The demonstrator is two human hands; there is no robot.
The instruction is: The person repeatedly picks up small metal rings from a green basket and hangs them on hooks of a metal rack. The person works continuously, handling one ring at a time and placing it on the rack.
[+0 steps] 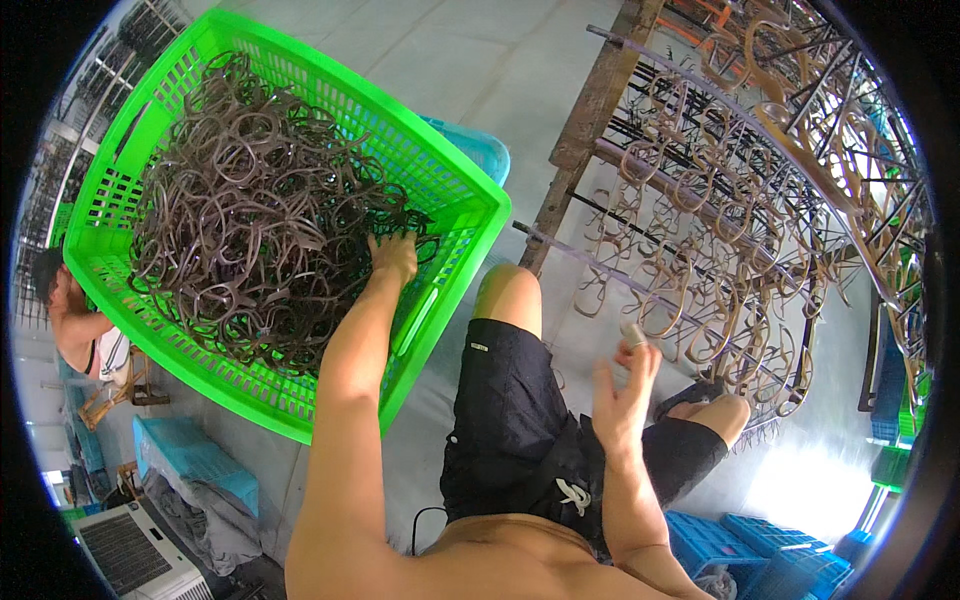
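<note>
A green plastic basket (315, 420) holds a large heap of dark brown eyeglass frames (255, 187). My left hand (394, 256) reaches into the right side of this basket and touches the frames at the edge of the heap; its fingertips are hidden among them, so its grip cannot be told. Above my lap is my right hand (626, 382), fingers spread and bent, with a pale cover on one fingertip and nothing seen in its grasp. Beyond it stands a rack with lilac bars (637, 289), from which rows of brownish eyeglass frames (667, 300) hang.
A wooden post (592, 97) edges the rack. Behind the green basket's corner shows a light blue container (480, 150). Blue crates (709, 544) lie at the lower right. At the far left a person (79, 326) sits near a blue bin (195, 457) and a white boxy appliance (139, 555).
</note>
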